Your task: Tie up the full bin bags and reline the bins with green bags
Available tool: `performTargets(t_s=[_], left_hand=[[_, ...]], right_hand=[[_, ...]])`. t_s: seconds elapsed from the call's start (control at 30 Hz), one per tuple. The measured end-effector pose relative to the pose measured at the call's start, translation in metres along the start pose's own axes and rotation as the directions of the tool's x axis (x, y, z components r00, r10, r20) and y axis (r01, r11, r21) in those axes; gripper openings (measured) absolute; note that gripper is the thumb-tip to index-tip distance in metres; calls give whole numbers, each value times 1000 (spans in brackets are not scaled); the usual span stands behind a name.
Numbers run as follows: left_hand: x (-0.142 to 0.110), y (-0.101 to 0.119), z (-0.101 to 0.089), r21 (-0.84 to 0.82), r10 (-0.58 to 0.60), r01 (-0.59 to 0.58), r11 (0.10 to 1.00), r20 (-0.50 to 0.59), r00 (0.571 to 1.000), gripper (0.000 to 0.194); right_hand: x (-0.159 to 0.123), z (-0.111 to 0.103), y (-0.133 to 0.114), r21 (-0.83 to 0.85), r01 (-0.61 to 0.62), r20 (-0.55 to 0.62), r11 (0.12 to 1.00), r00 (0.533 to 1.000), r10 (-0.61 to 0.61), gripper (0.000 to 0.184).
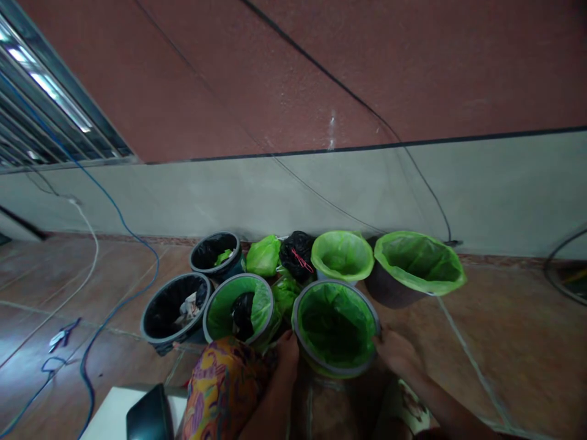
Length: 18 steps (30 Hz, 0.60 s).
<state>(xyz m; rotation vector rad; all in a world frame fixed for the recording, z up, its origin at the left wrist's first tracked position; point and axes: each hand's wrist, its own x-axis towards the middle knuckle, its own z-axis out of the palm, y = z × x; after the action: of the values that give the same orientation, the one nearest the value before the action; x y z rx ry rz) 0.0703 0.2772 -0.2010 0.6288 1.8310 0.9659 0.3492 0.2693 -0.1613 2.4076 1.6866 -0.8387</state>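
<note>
A small bin with a grey rim and a green plastic liner stands on the tiled floor right in front of me. My left hand rests against its left rim, fingers curled on the edge. My right hand grips the right rim, fingers closed on the liner's edge. A patterned yellow and orange cloth covers my left knee below.
Several other bins stand by the wall: two black-lined, three green-lined. Tied green and black bags lie between them. Blue and white cables trail on the left. A dark object sits bottom left.
</note>
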Motion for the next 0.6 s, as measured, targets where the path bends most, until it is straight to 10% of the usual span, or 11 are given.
performTargets(t_s=[0.43,0.6], left_hand=[[-11,13,-6,245,10,18,969,-112,994,25],[-20,36,-12,431,279,-167,887,-211,937,38]], right_hand=[[6,5,-5,105,-26,-66,994,997,33,21],[11,10,-1,154,-41,-50,987,998,49,31]])
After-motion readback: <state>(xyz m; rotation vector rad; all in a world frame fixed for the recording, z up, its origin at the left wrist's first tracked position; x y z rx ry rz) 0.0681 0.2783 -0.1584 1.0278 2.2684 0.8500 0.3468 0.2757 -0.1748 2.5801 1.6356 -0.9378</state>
